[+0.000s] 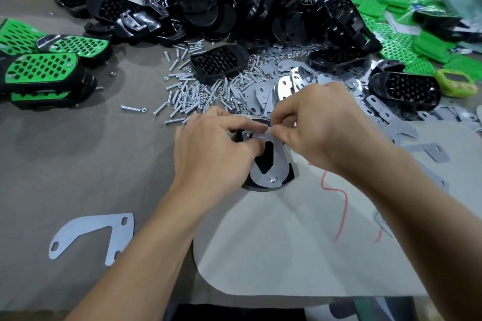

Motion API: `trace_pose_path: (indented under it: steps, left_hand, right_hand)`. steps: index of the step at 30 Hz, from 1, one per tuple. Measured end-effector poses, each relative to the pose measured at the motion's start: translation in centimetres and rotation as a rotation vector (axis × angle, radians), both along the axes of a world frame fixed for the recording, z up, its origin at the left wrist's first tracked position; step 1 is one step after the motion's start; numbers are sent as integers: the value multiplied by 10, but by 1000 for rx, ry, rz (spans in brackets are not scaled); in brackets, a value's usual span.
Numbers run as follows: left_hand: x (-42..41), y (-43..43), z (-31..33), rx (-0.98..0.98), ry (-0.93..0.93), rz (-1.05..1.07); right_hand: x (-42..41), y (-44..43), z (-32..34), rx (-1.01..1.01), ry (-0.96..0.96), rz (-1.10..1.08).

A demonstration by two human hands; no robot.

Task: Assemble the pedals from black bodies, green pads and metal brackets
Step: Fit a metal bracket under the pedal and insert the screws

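Forearms (146,242) reach in: left hand (214,154) grips the black body (290,173), right hand (320,128) pinches the metal bracket (280,161), probably stiff, light, best steadied by its edges.

A: What colour is the heap of bodies (221,2)?
B: Glossy black, gridded with rows of holes. The pads (396,49) are bright green, dotted with dark holes.
A: And the brackets (287,86)?
B: Silvery grey, like the screws (187,94). The table cover (65,151) is dull grey-brown; the paler sheet (287,242) carries a thin red squiggle (345,206)
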State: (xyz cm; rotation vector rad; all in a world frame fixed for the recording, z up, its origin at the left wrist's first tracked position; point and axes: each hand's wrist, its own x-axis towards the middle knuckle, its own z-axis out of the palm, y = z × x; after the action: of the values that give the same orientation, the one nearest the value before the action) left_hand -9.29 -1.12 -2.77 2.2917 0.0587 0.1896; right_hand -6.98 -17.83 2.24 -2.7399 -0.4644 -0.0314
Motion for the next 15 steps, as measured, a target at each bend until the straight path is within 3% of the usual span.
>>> trace_pose_path:
  steps: [6,13,15]
  left_hand:
    - [0,0,0,5,-15,-9]
    - [1,0,1,-12,-3,-7]
    - [1,0,1,-7,4,-9]
  right_hand:
    - [-10,6,-6,-25,-16,56]
    - [-14,10,-10,-257,-189,181]
    - [-11,5,-11,-194,-175,179]
